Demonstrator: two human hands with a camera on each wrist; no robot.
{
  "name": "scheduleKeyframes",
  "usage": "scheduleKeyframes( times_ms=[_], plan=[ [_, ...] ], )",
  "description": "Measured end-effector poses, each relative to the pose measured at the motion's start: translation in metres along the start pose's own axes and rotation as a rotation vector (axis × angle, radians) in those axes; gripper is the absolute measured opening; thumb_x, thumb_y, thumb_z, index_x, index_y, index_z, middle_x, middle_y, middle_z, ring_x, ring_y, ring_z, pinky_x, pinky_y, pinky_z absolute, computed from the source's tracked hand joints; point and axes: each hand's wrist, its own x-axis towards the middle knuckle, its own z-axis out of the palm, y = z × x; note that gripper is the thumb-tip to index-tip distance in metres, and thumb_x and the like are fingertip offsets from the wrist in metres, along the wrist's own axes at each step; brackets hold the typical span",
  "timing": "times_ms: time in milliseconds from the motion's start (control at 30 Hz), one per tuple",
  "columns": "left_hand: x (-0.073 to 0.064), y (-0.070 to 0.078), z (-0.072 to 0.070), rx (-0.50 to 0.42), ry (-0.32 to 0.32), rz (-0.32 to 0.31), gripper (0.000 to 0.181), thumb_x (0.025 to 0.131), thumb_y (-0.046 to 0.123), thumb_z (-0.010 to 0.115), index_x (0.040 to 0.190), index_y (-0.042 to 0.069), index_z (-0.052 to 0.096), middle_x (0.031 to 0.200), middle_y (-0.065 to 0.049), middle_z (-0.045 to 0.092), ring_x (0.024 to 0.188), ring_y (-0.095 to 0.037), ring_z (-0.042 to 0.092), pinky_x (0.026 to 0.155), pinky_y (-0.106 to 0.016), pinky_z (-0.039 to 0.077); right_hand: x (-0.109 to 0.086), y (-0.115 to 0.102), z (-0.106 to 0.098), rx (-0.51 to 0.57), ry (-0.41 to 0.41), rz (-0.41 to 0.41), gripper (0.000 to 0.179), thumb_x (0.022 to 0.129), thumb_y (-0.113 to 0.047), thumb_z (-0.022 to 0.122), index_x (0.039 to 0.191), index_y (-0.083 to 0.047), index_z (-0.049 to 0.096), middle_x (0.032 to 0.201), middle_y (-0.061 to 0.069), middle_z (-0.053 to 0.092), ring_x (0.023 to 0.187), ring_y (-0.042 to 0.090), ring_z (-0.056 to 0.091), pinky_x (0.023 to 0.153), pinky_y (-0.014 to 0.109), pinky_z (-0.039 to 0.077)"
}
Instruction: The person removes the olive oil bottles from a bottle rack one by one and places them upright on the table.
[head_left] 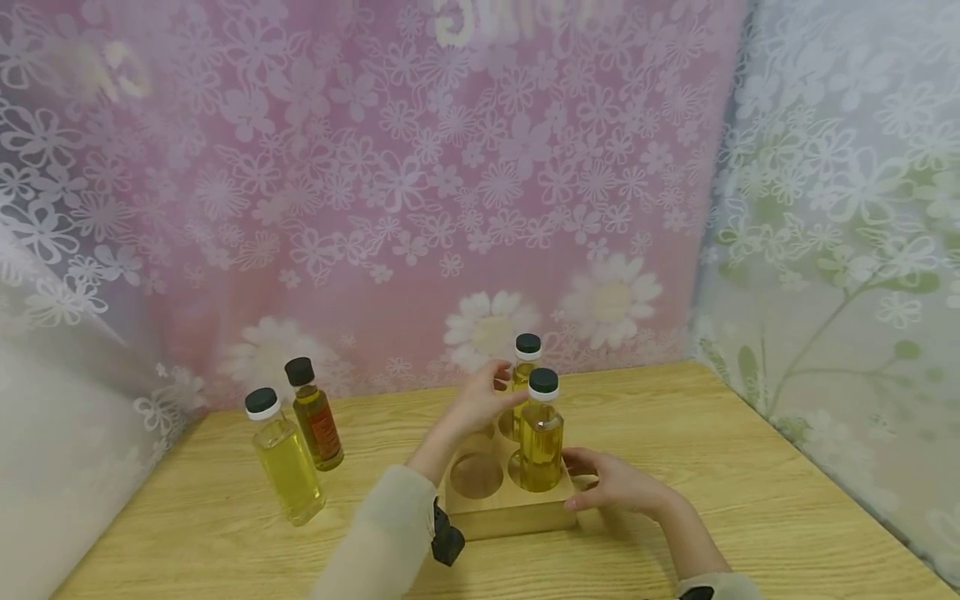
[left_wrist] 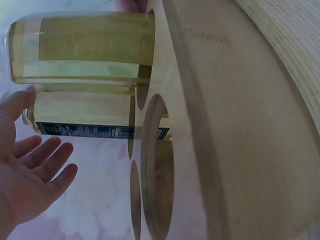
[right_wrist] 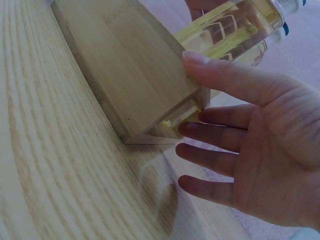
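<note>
Rear bottle (head_left: 525, 375), front bottle (head_left: 542, 446) stand in wooden rack (head_left: 517, 522). Left hand (head_left: 486, 402): fingers spread near bottles, no pinch; a bump could clash glass. Right hand (head_left: 621, 485): fingers apart at rack corner; a shove could skid it.

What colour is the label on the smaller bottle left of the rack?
The label is red; the head view shows it best.

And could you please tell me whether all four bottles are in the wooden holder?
No, the red-labelled bottle and the pale-yellow bottle stand on the table, left of the wooden holder.
</note>
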Motion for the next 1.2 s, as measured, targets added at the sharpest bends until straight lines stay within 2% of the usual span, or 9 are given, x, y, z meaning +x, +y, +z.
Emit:
scheduleKeyframes(
  times_ms=[267, 467, 600, 767, 933, 1100, 1133, 1200],
  plan=[
    [0.004, 0.001, 0.009, 0.033, 0.034, -0.02, 0.055, 0.084, 0.025, 0.069, 0.132, 0.006, 0.049, 0.114, -0.009, 0.056, 0.103, -0.026, 0.054, 0.083, -0.039, 0.048, -0.001, -0.002, 0.0, 0.002, -0.002, 0.009, 0.08, 0.082, -0.024, 0.072, 0.139, 0.011, 0.028, 0.135, 0.028, 0.04, 0.123, 0.045, 0.037, 0.096, 0.056, 0.036],
    [0.006, 0.0, 0.014, 0.007, 0.035, -0.04, 0.059, 0.082, 0.023, 0.071, 0.134, 0.008, 0.048, 0.119, -0.009, 0.055, 0.104, -0.024, 0.053, 0.084, -0.039, 0.048, -0.001, 0.0, 0.0, 0.007, -0.01, 0.003, 0.079, 0.082, -0.024, 0.071, 0.14, 0.009, 0.029, 0.135, 0.026, 0.04, 0.123, 0.043, 0.038, 0.097, 0.055, 0.036],
    [0.005, 0.003, 0.017, 0.003, 0.067, -0.058, 0.057, 0.082, 0.021, 0.07, 0.133, 0.009, 0.049, 0.118, -0.009, 0.056, 0.1, -0.024, 0.055, 0.082, -0.039, 0.048, -0.001, 0.0, 0.0, 0.009, -0.012, -0.006, 0.078, 0.082, -0.023, 0.071, 0.14, 0.009, 0.03, 0.135, 0.026, 0.04, 0.123, 0.044, 0.038, 0.097, 0.055, 0.036],
    [0.002, 0.001, 0.018, -0.011, 0.13, -0.049, 0.052, 0.082, 0.023, 0.071, 0.128, 0.008, 0.053, 0.11, -0.007, 0.058, 0.096, -0.023, 0.055, 0.079, -0.036, 0.049, -0.001, 0.001, 0.0, -0.011, -0.014, -0.009, 0.077, 0.083, -0.023, 0.071, 0.139, 0.009, 0.03, 0.136, 0.027, 0.04, 0.123, 0.044, 0.038, 0.096, 0.055, 0.036],
    [0.001, 0.005, 0.006, -0.116, 0.213, 0.008, 0.056, 0.081, 0.026, 0.073, 0.128, 0.005, 0.053, 0.106, -0.008, 0.058, 0.095, -0.024, 0.054, 0.076, -0.035, 0.049, -0.001, 0.0, 0.0, -0.011, -0.009, -0.008, 0.078, 0.083, -0.023, 0.071, 0.139, 0.011, 0.029, 0.136, 0.028, 0.039, 0.123, 0.045, 0.037, 0.096, 0.055, 0.037],
    [-0.006, 0.015, -0.02, -0.18, 0.314, 0.059, 0.057, 0.079, 0.025, 0.075, 0.128, 0.004, 0.054, 0.102, -0.009, 0.058, 0.092, -0.026, 0.055, 0.074, -0.036, 0.049, 0.0, 0.002, 0.0, 0.0, -0.006, 0.0, 0.079, 0.082, -0.023, 0.072, 0.139, 0.011, 0.028, 0.135, 0.028, 0.039, 0.123, 0.045, 0.037, 0.096, 0.055, 0.036],
    [-0.001, 0.007, -0.024, -0.199, 0.339, 0.094, 0.059, 0.078, 0.028, 0.076, 0.128, 0.005, 0.054, 0.101, -0.008, 0.058, 0.091, -0.024, 0.055, 0.073, -0.034, 0.049, 0.001, 0.003, 0.0, 0.001, -0.006, 0.001, 0.079, 0.082, -0.023, 0.072, 0.139, 0.01, 0.028, 0.135, 0.028, 0.039, 0.123, 0.044, 0.037, 0.097, 0.055, 0.036],
    [-0.003, 0.008, -0.035, -0.199, 0.391, 0.109, 0.059, 0.076, 0.027, 0.077, 0.126, 0.004, 0.056, 0.099, -0.009, 0.059, 0.089, -0.025, 0.055, 0.071, -0.035, 0.049, 0.001, 0.004, 0.0, 0.006, -0.009, 0.001, 0.079, 0.082, -0.022, 0.072, 0.139, 0.011, 0.028, 0.135, 0.028, 0.039, 0.123, 0.045, 0.037, 0.097, 0.055, 0.036]
  ],
)
